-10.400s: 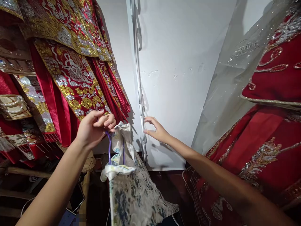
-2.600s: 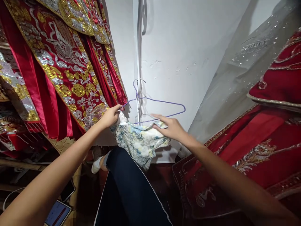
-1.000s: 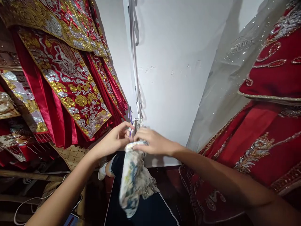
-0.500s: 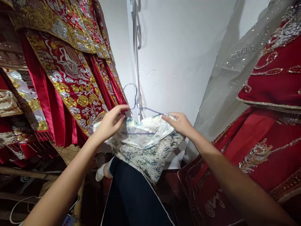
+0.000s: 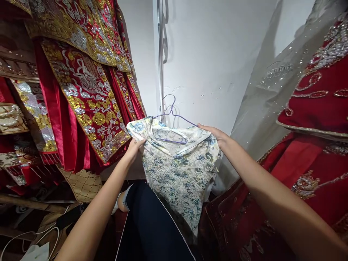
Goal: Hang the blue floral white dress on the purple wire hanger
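Note:
A pale patterned garment [image 5: 179, 170] with blue and green floral print hangs spread on a thin purple wire hanger [image 5: 171, 110]. My left hand [image 5: 133, 148] grips the garment's left shoulder edge. My right hand [image 5: 217, 137] holds its right shoulder edge. The hanger's hook stands free above the neckline, in front of the white wall. The garment's lower part drapes over my raised dark trouser leg [image 5: 152, 228].
Red robes with gold and silver embroidery [image 5: 87, 90] hang close on the left. A red embroidered gown [image 5: 312, 145] with sheer sparkly veil [image 5: 272, 90] fills the right. A metal rail [image 5: 162, 54] runs up the white wall. Cables [image 5: 35, 239] lie at lower left.
The garment was bunched between both hands a second ago. My hands have moved apart, and it now sits spread flat over the hanger's shoulders, held slightly to the right.

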A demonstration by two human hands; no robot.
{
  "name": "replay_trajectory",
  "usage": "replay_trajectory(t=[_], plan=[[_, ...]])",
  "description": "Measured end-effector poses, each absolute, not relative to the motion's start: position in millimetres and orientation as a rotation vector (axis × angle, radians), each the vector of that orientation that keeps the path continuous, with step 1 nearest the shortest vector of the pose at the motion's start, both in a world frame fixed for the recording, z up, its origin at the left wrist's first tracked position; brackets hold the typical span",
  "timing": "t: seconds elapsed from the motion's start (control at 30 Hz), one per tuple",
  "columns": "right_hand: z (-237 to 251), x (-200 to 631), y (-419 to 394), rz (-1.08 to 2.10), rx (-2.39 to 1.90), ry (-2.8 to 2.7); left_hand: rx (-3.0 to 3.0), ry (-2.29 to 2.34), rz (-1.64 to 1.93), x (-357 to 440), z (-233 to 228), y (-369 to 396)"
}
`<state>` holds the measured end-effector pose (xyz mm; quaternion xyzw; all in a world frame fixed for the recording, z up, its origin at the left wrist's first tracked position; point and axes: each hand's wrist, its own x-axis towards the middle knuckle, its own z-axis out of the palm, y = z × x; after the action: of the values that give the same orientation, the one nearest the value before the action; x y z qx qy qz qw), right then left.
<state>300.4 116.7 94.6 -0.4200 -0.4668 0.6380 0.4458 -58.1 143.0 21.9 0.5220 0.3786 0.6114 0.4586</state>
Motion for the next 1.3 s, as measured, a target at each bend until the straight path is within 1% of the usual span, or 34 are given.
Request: replay_trajectory(t=[0.1,0.17,0.2,0.27,0.37,0.4,0.43,0.47,0.5,0.57,0.63,0.7,0.73,0.83,0.9,0.97,1.1,1.3], plan=[[96.0,297.7,114.3,1.635,-1.055,-1.211,1.298,0.864,1.454,-58.5,16.9,127.6],[97.0,292.4,109.5,1.551,-1.083,-1.271,1.274,0.858,1.468,-62.7,14.7,114.4],[97.3,288.2,106.3,1.449,-1.111,-1.313,1.247,0.854,1.487,-65.0,12.7,106.9],[97.1,276.3,99.0,1.074,-1.209,-1.441,1.172,0.846,1.535,-67.9,5.1,89.8],[95.1,248.8,89.3,0.3,-1.361,-1.712,1.09,0.836,1.498,-63.8,-14.5,62.6],[94.1,237.8,87.1,0.092,-1.369,-1.779,1.073,0.841,1.469,-60.3,-22.0,54.8],[92.8,226.5,85.1,-0.045,-1.354,-1.824,1.057,0.851,1.449,-56.3,-29.3,48.4],[90.9,215.4,83.1,-0.106,-1.317,-1.845,1.037,0.863,1.446,-52.1,-36.4,43.4],[88.0,205.0,80.5,-0.104,-1.265,-1.847,1.012,0.877,1.461,-48.1,-42.9,40.0],[76.1,186.8,71.1,0.071,-1.128,-1.844,0.959,0.899,1.506,-41.8,-54.3,36.3],[51.0,171.9,54.2,0.427,-0.96,-1.842,0.93,0.895,1.529,-38.5,-63.4,33.5],[9.4,158.7,32.1,0.813,-0.812,-1.754,0.926,0.883,1.553,-37.7,-69.8,27.8],[-16.1,152.6,20.9,0.885,-0.797,-1.619,0.932,0.874,1.568,-37.9,-71.9,23.3],[-92.3,138.3,-5.7,0.927,-0.952,-1.172,0.956,0.847,1.596,-38.9,-73.1,5.5],[-123.9,133.3,-13.5,1.029,-0.988,-1.087,0.974,0.845,1.589,-38.1,-70.9,-6.3],[-132.0,131.7,-13.1,1.121,-0.986,-1.147,0.989,0.863,1.578,-35.2,-68.6,-15.4],[-109.0,135.8,-2.1,1.14,-0.997,-1.278,0.983,0.896,1.563,-25.3,-66.5,-26.0],[-92.1,139.6,-10.0,1.132,-1.044,-1.109,0.97,0.891,1.56,-19.8,-61.1,-35.8]])
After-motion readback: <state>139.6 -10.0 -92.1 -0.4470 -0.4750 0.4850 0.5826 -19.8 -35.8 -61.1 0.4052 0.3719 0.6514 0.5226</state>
